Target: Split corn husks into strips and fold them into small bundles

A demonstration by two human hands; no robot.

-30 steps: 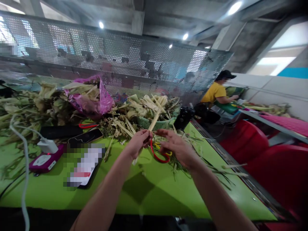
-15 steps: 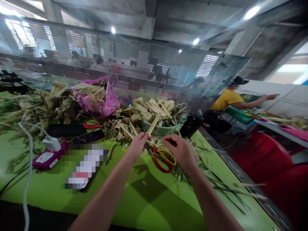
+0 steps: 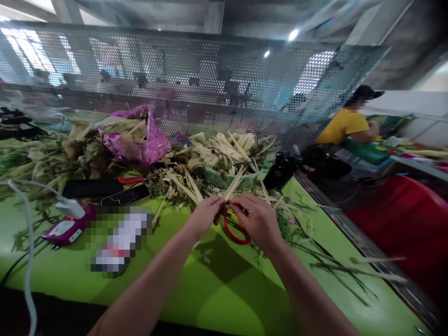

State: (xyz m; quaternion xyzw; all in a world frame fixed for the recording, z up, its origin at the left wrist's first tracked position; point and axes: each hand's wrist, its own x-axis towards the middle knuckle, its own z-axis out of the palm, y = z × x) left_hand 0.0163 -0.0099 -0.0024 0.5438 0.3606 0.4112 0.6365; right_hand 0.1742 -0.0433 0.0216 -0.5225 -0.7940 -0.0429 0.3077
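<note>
My left hand (image 3: 205,215) and my right hand (image 3: 254,215) meet over the green table (image 3: 217,284), both pinched on a pale dried leaf strip (image 3: 234,184) that slants up and away from my fingers. Red-and-yellow-handled scissors (image 3: 235,234) lie on the table just under my right hand. A green basket (image 3: 224,179) heaped with pale leaf strips stands right behind my hands.
A pink plastic bag (image 3: 140,142) of husks and loose dried leaves (image 3: 49,154) fill the back left. Phones (image 3: 126,195), a purple device (image 3: 65,229) and a white charger (image 3: 72,207) lie at left. A perforated metal screen (image 3: 196,79) backs the table. A person in yellow (image 3: 345,126) works at right beside red seats (image 3: 402,219).
My hands have come together on the strip, the right one closing in from the right. The camera has tilted a little downward and left.
</note>
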